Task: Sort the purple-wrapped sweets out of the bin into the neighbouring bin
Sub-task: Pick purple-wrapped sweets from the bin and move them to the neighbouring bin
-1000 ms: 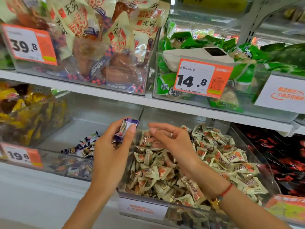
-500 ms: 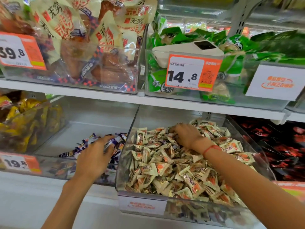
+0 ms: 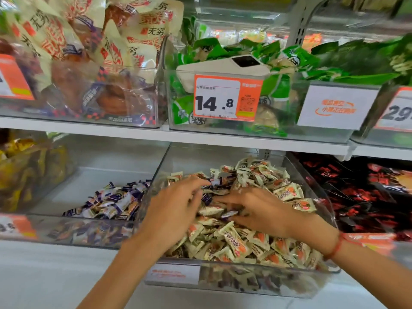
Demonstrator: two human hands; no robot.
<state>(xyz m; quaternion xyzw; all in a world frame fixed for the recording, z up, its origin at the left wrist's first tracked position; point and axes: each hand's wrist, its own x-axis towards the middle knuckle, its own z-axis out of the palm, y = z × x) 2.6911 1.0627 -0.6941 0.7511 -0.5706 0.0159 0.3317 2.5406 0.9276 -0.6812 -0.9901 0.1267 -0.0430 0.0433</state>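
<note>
Both hands are in the clear right-hand bin (image 3: 256, 281), which is heaped with cream-and-orange sweets (image 3: 234, 241). My left hand (image 3: 176, 210) lies on the left of the heap with its fingers spread. A purple-wrapped sweet (image 3: 206, 198) sits at its fingertips. My right hand (image 3: 258, 210) rests flat on the heap, fingers pointing left, just above another purple sweet (image 3: 228, 214). A third purple sweet (image 3: 215, 182) shows further back. The neighbouring left bin (image 3: 100, 172) holds a low pile of purple sweets (image 3: 111, 202). Motion blur hides the exact finger contact.
A yellow-wrapped snack bin (image 3: 29, 172) stands at far left and a dark red-wrapped bin (image 3: 367, 192) at far right. The shelf above (image 3: 200, 136) carries bins of large packets and a 14.8 price tag (image 3: 225, 99), close over the hands.
My left hand let go of the purple sweets in the left bin and moved right into the cream-sweet bin. My right hand slid forward and left on the heap. The camera moved closer.
</note>
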